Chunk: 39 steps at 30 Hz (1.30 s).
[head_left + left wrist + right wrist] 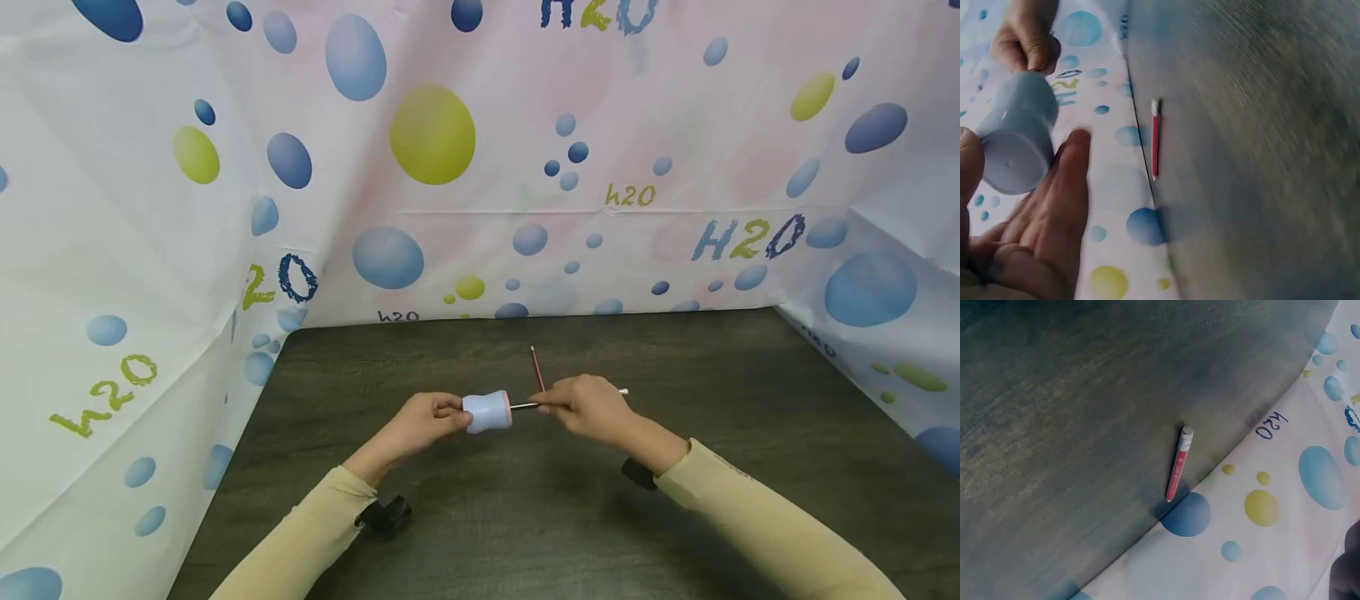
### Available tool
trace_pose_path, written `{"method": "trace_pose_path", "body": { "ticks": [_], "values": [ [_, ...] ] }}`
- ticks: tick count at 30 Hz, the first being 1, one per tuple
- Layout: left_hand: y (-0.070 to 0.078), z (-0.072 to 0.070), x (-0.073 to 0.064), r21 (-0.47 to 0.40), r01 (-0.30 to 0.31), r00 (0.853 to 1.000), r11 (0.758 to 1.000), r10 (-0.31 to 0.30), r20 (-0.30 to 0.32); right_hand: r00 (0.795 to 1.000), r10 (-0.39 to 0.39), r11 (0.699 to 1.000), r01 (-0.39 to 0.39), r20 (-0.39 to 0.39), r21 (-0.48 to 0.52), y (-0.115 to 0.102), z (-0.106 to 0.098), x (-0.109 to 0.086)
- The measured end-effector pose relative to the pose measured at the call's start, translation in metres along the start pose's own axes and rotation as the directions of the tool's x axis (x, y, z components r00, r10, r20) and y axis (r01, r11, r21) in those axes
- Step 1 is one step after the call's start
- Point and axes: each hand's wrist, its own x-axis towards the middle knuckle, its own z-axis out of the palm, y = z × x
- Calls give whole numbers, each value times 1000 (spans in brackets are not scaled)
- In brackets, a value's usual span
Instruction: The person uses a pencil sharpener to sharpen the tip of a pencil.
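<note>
My left hand (420, 421) holds a light blue, waisted pencil sharpener (486, 412) with a pink end, lying sideways above the table. In the left wrist view, the thumb and fingers lie on either side of the sharpener (1019, 134), whose flat base faces the camera. My right hand (592, 408) pinches a dark pencil (524, 406) with a white end. The pencil's other end meets the sharpener's pink end; its tip is hidden. Beyond the right hand a red pencil (536, 367) lies on the table, its white eraser end visible in both wrist views.
The dark wood-look table (480, 517) is backed by a white sheet (495, 200) printed with blue and green dots and H2O lettering. That sheet also rises along the left and right sides. Dark straps sit on both wrists.
</note>
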Motion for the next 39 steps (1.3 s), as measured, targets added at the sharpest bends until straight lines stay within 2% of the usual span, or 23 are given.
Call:
{"method": "trace_pose_path", "body": {
  "ticks": [2, 4, 6, 7, 8, 9, 11, 13, 15, 18, 20, 23, 25, 27, 30, 32, 34, 35, 37, 39],
  "values": [
    [4, 3, -3, 146, -95, 992, 985, 107, -71, 992, 76, 985, -90, 98, 147, 2, -2, 2],
    [8, 6, -7, 298, -179, 969, 938, 220, -110, 974, 123, 949, -172, 192, 265, 5, -3, 4],
    [9, 9, -11, 417, -236, 943, 877, 311, -121, 954, 134, 913, -224, 269, 342, 8, -4, 5],
    [9, 9, -13, 457, -254, 932, 852, 342, -119, 950, 122, 908, -223, 288, 353, 9, -5, 6],
    [9, 9, -14, 477, -262, 927, 839, 356, -116, 948, 115, 909, -221, 297, 354, 10, -6, 6],
    [8, 9, -14, 473, -263, 928, 841, 354, -113, 947, 112, 914, -217, 301, 343, 10, -6, 6],
    [6, 8, -13, 419, -258, 940, 870, 326, -98, 948, 128, 923, -221, 291, 314, 8, -7, 6],
    [4, 5, -10, 305, -241, 959, 921, 274, -71, 959, 146, 945, -208, 244, 254, 6, -8, 6],
    [2, 0, -6, 178, -205, 976, 962, 214, -32, 976, 141, 970, -170, 169, 172, 3, -9, 4],
    [-1, -5, -2, 16, -106, 994, 994, 106, 26, 997, 73, 997, -74, 25, 28, 0, -10, 0],
    [-2, -6, 0, -70, -18, 996, 997, 24, 85, 998, 8, 998, -12, -58, -62, -1, -9, -1],
    [-3, -4, -1, -195, 109, 982, 975, -74, 175, 988, -91, 986, 72, -125, -148, -1, -7, -2],
    [-5, -2, -1, -249, 151, 972, 957, -98, 211, 982, -135, 978, 111, -128, -178, -2, -5, -2],
    [-5, -2, -2, -262, 146, 973, 954, -91, 210, 982, -155, 973, 134, -109, -186, -2, -3, -1],
    [-5, -2, -2, -191, 85, 986, 978, -56, 154, 991, -124, 982, 115, -54, -150, -3, -2, 1],
    [-3, -2, -2, -75, 17, 995, 997, -10, 99, 998, -70, 993, 69, -3, -101, -1, -2, 3],
    [0, 0, -3, 87, -66, 997, 994, 63, 39, 997, 17, 1000, -17, 77, 2, 0, -2, 5],
    [1, 1, -3, 175, -105, 994, 979, 104, 11, 990, 62, 996, -70, 123, 62, 2, -2, 6],
    [3, 4, -5, 334, -172, 981, 927, 193, -32, 968, 139, 972, -174, 209, 157, 4, -2, 8],
    [3, 7, -6, 428, -207, 966, 880, 252, -52, 944, 188, 944, -249, 270, 215, 7, -2, 9]
  ]
}}
